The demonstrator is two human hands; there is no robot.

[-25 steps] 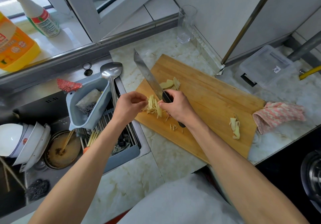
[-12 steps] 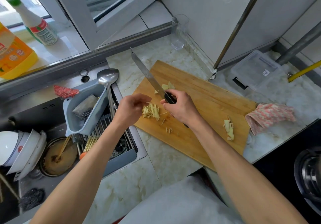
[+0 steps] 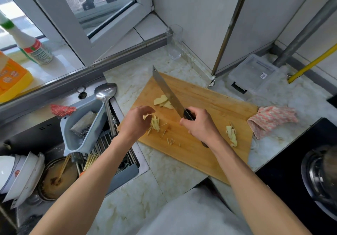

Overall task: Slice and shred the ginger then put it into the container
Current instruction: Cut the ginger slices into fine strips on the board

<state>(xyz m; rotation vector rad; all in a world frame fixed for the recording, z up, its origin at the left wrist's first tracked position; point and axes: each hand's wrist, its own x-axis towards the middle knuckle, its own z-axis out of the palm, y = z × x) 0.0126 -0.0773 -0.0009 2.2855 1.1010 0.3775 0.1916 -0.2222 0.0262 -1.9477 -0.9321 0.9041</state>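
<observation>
gripping the knife (image 3: 168, 93) (right hand (image 3: 200, 125)), left hand (image 3: 135, 120) beside ginger shreds (image 3: 155, 123).

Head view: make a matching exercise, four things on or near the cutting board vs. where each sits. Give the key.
Things:
1. ginger shreds
2. ginger slices
3. pink cloth
4. clear plastic container

Places:
A. on the counter past the board's far right corner
B. off the board's right end, on the counter
C. on the board just left of the knife blade
D. on the board beside the left hand's fingers

Pairs: 1-D, 2-C, 3-B, 4-A
</observation>
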